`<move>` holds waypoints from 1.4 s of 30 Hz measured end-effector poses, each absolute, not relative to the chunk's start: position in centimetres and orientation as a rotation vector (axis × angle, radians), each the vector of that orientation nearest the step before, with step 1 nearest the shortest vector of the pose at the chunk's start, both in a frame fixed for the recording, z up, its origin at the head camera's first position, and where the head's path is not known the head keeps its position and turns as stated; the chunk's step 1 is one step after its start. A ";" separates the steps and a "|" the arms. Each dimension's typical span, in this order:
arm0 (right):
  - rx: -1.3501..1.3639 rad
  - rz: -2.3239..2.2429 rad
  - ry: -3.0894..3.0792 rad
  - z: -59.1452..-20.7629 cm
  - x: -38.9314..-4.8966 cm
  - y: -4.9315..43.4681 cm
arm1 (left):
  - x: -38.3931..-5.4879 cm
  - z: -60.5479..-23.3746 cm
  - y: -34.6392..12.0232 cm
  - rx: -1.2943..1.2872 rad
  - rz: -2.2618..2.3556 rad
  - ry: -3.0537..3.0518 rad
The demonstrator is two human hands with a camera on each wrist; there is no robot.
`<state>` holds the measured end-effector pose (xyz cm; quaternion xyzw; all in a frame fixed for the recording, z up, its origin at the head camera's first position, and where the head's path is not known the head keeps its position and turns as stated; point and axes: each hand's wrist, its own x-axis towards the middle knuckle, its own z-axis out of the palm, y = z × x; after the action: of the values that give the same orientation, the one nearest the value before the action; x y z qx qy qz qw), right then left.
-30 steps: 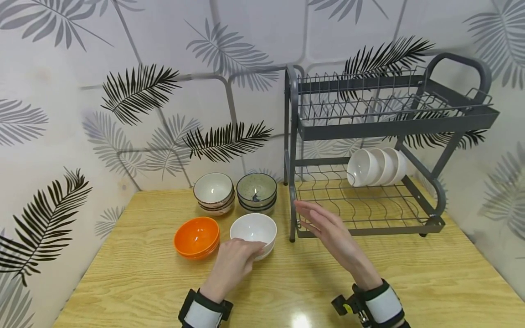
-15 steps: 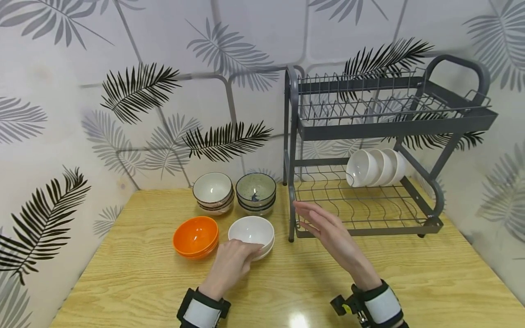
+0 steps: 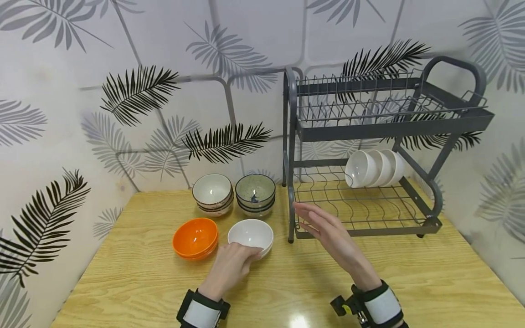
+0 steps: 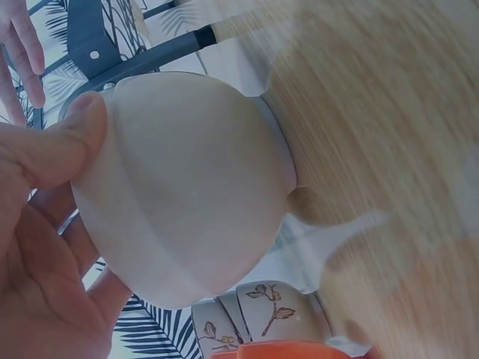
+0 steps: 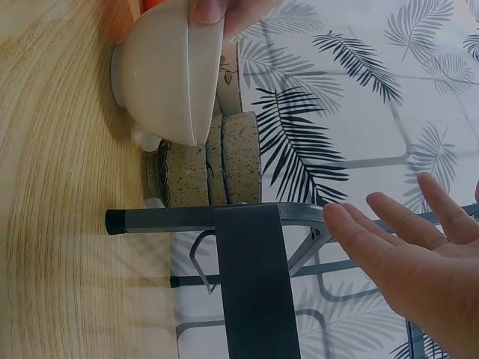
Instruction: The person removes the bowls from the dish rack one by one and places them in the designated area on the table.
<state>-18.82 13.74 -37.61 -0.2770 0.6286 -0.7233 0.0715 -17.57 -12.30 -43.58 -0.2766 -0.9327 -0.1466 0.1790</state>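
Observation:
Two white bowls (image 3: pixel 250 232) stand nested on the wooden table, as the rim line in both wrist views shows. My left hand (image 3: pixel 231 265) pinches the near rim of the upper one, with the thumb (image 4: pixel 86 131) outside and the other fingers over the rim. To the right, my right hand (image 3: pixel 331 234) hovers with fingers extended in front of the dish rack (image 3: pixel 369 232), holding nothing. Left of the white bowls sits a stack of orange bowls (image 3: pixel 195 238).
Behind stand a stack of cream bowls (image 3: pixel 212 190) with brown rims and a stack of grey-green bowls (image 3: pixel 255 189). Three white bowls (image 3: pixel 361 168) lean on the rack's lower tier. The patterned wall (image 3: pixel 160 150) closes off the back.
The upper white bowl has sunk slightly into the one below, with my left hand still pinching its rim. My right hand has stayed in place.

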 end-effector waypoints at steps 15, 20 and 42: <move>-0.845 -2.170 1.883 -37.5 -18.8 13.7 | -17.7 -43.5 -12.3 -0.853 -0.492 -2.647; -0.842 -2.162 1.895 -37.5 -18.9 13.7 | -17.7 -43.5 -12.3 -0.853 -0.489 -2.652; -0.831 -2.123 1.987 -36.9 -19.7 14.5 | -17.7 -43.1 -12.2 -0.843 -0.581 -2.731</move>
<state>-19.72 14.51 -36.94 -0.2743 0.6560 -0.7007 0.0586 -17.74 -12.16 -43.05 -0.2874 -0.9304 -0.1980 0.1124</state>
